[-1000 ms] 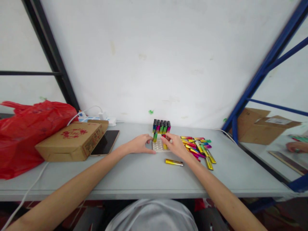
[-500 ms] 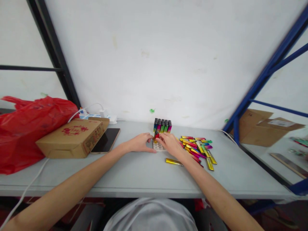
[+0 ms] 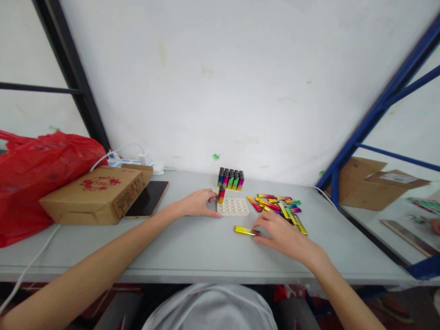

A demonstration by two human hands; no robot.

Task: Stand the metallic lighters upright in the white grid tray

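A white tray with round holes (image 3: 235, 208) lies on the grey table (image 3: 192, 247). One red and yellow lighter (image 3: 221, 194) stands in its far left corner. My left hand (image 3: 197, 203) rests at the tray's left edge, fingers curled against that lighter. My right hand (image 3: 282, 231) hovers low over the table with fingers spread, fingertips next to a single gold lighter (image 3: 245, 230) lying flat. A pile of several coloured lighters (image 3: 279, 206) lies to the right of the tray. A full block of upright lighters (image 3: 230, 179) stands behind it.
At the left sit a cardboard box (image 3: 94, 192), a dark phone (image 3: 147, 199), a red plastic bag (image 3: 37, 174) and a white power strip with cables (image 3: 144, 161). A blue rack frame (image 3: 371, 114) stands at the right, with cardboard boxes (image 3: 371, 181) beyond it.
My right hand left the tray and moved right and toward me, down to the single gold lighter. One lighter now stands in the tray's corner. My left hand stayed put.
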